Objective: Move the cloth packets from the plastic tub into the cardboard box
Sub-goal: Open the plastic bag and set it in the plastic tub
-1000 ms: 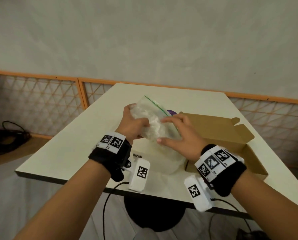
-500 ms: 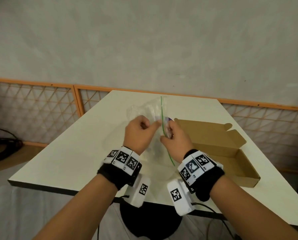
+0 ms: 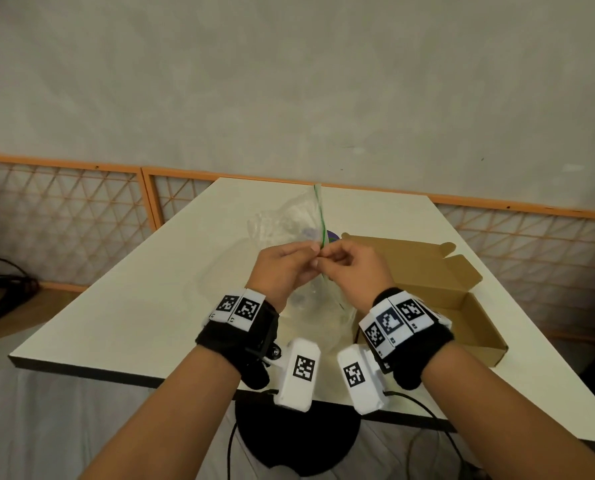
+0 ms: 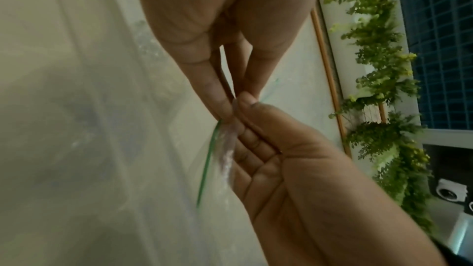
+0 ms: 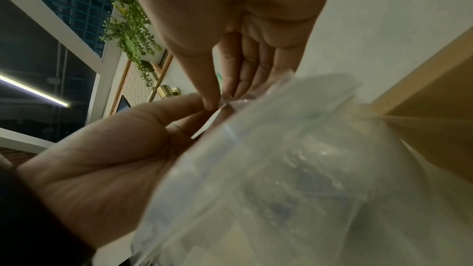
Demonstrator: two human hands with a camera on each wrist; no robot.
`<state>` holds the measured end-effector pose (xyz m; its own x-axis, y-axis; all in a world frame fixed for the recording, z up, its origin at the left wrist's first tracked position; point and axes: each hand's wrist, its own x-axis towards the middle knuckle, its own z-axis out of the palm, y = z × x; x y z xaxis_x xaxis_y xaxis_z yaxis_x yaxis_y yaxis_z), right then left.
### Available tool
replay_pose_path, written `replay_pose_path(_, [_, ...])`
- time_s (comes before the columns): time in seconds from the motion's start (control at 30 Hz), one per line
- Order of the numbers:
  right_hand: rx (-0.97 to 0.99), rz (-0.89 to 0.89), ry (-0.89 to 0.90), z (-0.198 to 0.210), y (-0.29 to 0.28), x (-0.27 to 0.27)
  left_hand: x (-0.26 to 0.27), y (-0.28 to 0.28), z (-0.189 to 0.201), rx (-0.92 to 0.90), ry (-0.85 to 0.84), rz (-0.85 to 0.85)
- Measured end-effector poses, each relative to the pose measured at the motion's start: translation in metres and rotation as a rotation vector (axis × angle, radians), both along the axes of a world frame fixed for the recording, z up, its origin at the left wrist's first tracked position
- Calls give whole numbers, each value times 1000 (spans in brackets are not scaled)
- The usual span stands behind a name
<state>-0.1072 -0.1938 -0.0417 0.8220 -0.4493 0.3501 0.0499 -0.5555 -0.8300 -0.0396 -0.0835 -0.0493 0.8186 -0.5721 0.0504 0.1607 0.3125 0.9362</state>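
Tub (image 3: 216, 289), clear plastic, on white table (image 3: 122, 306): outline faint, near wall hidden behind both hands, contents hard to make out. Cardboard box (image 3: 424, 282), open, just right of the tub; inside partly cut off by the right wrist. Packet (image 3: 289, 223), transparent zip bag with green seal strip (image 3: 321, 216), held upright above the tub; cloth inside blurred. Left hand (image 3: 282, 268) and right hand (image 3: 351, 271), fingertips meeting, each pinching the seal edge.
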Motion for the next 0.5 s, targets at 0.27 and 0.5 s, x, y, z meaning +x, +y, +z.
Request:
replay_pose_path(0.27, [138,26,3,0,-4,3,-1,-2,-7,-100,125,-13])
replay_pose_path(0.5, [689,164,30,8,-5,-1,3,3,-6,-106,238,-78])
